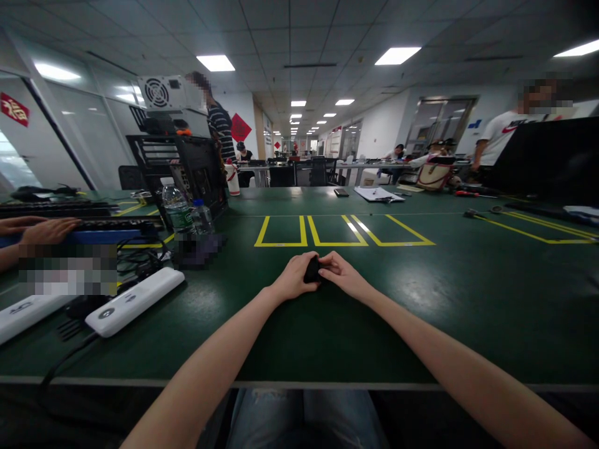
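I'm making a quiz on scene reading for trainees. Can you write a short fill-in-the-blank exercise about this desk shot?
1. Both hands, left hand and right hand, meet around a small ____ object.
2. The table surface is dark ____.
3. The boxes marked on it beyond the hands are outlined in ____ tape.
4. The white power strip lies to the person's ____.

Missing words: black; green; yellow; left

Both bare forearms stretched forward from the bottom corners, converging toward the middle. Left hand curled, knuckles up, fingers wrapped round a small dark object. Right hand meeting it from the opposite side, fingertips pinching the same object. Wrists low, near the surface; hands touching each other at the fingers.
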`<state>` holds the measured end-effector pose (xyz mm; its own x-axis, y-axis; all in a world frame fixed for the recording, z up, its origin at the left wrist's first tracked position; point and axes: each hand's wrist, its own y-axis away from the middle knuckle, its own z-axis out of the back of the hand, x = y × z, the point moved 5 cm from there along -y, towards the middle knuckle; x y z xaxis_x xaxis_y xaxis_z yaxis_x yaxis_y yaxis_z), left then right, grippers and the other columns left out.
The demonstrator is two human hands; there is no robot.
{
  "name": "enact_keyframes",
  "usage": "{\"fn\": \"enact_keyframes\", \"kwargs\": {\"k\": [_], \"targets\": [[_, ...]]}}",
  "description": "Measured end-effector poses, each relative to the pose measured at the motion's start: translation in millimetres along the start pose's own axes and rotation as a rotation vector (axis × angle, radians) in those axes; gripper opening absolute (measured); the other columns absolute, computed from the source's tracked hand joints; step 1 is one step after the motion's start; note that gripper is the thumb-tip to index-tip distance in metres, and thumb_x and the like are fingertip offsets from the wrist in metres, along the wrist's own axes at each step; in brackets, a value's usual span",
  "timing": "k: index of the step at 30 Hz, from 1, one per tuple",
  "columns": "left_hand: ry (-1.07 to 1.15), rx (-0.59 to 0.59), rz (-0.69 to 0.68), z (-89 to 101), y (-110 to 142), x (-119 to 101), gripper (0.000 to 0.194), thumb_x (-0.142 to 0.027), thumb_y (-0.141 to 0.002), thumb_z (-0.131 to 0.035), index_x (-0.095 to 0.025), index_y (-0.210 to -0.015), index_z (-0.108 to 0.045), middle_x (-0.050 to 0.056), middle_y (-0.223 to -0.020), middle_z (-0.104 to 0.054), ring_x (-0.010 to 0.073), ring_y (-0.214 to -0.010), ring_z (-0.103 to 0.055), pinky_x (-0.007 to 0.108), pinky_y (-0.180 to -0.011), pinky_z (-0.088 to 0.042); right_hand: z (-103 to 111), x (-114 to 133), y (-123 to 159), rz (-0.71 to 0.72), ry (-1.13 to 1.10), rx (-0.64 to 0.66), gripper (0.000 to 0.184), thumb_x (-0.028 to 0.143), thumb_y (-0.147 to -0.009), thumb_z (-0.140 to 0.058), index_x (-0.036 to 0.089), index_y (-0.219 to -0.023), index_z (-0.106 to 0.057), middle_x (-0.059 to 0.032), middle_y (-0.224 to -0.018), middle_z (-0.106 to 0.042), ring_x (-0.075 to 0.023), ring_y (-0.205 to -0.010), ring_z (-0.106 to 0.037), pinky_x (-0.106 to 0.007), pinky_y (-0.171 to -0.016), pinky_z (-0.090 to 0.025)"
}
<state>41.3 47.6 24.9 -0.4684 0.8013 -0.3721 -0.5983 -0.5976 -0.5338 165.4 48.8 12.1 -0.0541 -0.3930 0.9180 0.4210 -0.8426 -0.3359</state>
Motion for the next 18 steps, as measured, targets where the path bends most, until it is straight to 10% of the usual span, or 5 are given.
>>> {"fn": "enact_keyframes", "kwargs": {"k": [18], "targets": [[0.0, -0.002, 0.017, -2.1, -0.6, 1.6, 0.062, -0.024, -0.061, -0.062, -0.021, -0.115, -0.032, 0.007, -0.113, -0.045, 0.0233, -0.105, -0.043, 0.041, -0.093, -0.029, 1.4, 2.2, -2.2, -0.013, 0.023, -0.016, 0.021, 0.03, -0.072, -0.055, 0.02, -0.088, -0.046, -0.0007, -0.091, -0.053, -0.0155, -0.089, -0.054, -0.036, -0.083, -0.042]]}}
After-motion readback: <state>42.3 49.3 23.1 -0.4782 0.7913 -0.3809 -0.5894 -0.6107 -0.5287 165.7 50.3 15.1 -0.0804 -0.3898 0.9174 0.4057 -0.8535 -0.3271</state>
